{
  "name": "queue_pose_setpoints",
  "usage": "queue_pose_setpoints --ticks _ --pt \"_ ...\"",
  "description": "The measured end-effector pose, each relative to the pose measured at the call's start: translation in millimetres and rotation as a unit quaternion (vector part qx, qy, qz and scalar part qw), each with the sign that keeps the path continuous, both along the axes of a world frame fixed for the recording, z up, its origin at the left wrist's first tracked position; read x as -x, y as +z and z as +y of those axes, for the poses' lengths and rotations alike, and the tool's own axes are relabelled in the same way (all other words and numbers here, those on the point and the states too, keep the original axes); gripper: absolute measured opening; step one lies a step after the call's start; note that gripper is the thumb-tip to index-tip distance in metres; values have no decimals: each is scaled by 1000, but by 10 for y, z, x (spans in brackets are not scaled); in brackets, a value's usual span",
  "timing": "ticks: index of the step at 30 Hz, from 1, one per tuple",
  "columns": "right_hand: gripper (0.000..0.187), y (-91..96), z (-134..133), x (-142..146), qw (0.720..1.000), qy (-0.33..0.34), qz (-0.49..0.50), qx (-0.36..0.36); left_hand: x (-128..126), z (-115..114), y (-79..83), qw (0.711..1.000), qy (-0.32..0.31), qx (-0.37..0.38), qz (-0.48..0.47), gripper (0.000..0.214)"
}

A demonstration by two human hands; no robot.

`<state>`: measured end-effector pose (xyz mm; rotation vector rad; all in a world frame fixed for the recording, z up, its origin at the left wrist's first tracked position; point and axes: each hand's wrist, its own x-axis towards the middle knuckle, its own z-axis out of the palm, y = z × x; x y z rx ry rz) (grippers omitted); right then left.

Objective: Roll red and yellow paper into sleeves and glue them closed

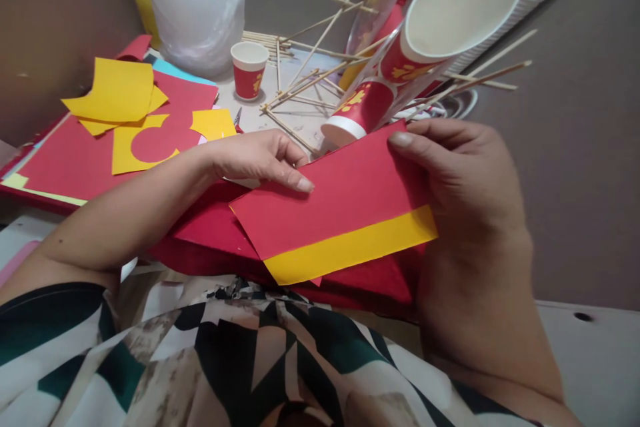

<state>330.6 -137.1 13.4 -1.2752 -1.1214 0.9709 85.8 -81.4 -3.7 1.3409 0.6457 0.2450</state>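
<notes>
A folded piece of red paper with a yellow strip along its near edge is held up between my two hands. My left hand grips its far left edge, thumb on top and the other fingers curled behind. At the upper right corner, my right hand pinches the paper between thumb and fingers. Just beyond the paper, red and white paper cups stand in a tilted clear sleeve, with a large cup mouth facing me.
Yellow paper scraps lie on red sheets at the left. A small paper cup stands near a frame of wooden sticks. Behind is a white plastic bag beside a yellow bottle. A wall rises at the right.
</notes>
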Motion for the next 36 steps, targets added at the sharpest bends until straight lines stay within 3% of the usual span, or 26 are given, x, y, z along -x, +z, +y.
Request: queue_pose_setpoints --ticks 12,23,31,36 --pt "23 -60 23 25 1000 10 -23 9 7 21 17 999 -31 0 -20 9" --pt "17 -54 17 10 998 61 -24 14 -10 -3 22 996 -88 19 -11 24" --pt "20 -33 -19 31 992 109 -62 22 -59 -69 31 992 -101 -55 50 28" --pt "20 -10 -27 25 988 129 -79 6 -59 -116 67 993 -93 -55 52 26"
